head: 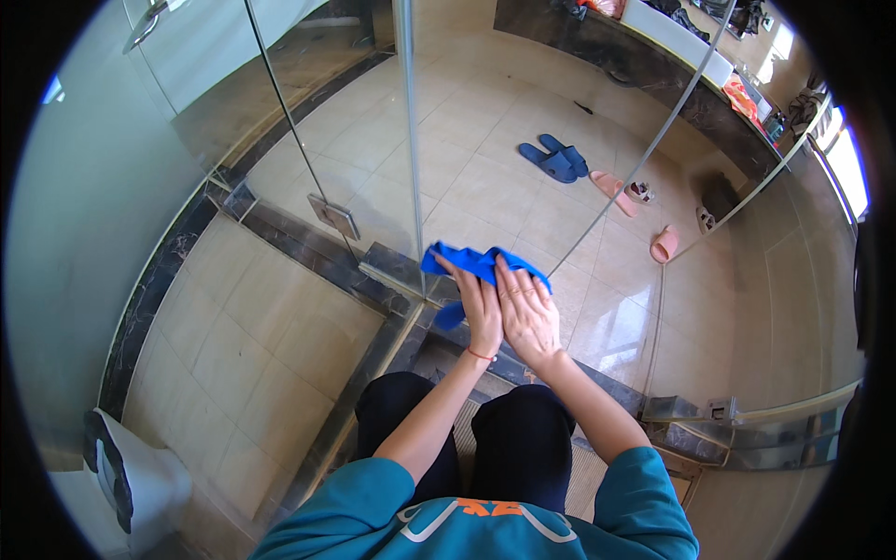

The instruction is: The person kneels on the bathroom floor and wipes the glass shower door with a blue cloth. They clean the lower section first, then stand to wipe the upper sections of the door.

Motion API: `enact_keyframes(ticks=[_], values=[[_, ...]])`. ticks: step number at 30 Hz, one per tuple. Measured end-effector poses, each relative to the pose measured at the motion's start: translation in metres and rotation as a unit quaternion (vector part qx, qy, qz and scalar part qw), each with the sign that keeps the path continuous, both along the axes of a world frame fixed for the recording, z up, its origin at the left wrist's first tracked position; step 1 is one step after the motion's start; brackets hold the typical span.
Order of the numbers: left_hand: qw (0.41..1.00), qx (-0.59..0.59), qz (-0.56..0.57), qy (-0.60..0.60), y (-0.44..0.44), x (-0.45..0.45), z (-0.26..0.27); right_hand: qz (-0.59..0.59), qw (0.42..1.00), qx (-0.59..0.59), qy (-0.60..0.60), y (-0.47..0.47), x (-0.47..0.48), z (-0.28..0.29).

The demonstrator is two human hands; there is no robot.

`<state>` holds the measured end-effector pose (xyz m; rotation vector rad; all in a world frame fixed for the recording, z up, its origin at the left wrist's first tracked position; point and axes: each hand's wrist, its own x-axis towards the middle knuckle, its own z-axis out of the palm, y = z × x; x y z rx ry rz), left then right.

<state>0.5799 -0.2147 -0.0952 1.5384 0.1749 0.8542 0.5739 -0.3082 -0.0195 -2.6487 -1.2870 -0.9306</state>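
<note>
My left hand (481, 315) and my right hand (532, 315) lie side by side on a bright blue cloth (462, 260), fingers pointing away from me. They press the bunched cloth toward a clear glass panel, whose upright edge (411, 140) runs just left of it. A loose fold of the cloth hangs below my left hand. A thin red bracelet (481, 355) circles my left wrist. Whether the cloth touches the glass all along is hard to tell. Under my forearms are my knees in dark trousers (521, 441).
A metal glass hinge (334, 215) sits left of the cloth, above a dark stone curb (301, 255). Through the glass, blue slippers (553, 159) and pink slippers (613, 192) lie on the tiles. A white container with a dark rim (150, 483) stands lower left. A dark stone counter (560, 31) spans the back.
</note>
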Motion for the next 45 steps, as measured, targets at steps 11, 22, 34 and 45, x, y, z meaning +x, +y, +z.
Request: enact_keyframes(ticks=[11,22,34,45], values=[[0.903,0.369,0.076,-0.209,0.042,0.029,0.182,-0.06,0.958,0.246,-0.135,0.022,0.03,0.104],[0.889,0.431,0.052,-0.143,0.026,0.008,0.058,-0.013,0.991,0.128,-0.032,-0.007,0.0,0.017],[0.874,0.448,0.072,-0.177,0.036,0.015,0.083,-0.04,0.986,0.144,-0.075,0.0,0.0,0.03],[0.872,0.402,0.11,-0.256,0.036,0.039,0.148,-0.064,0.953,0.234,-0.179,0.013,0.025,0.089]])
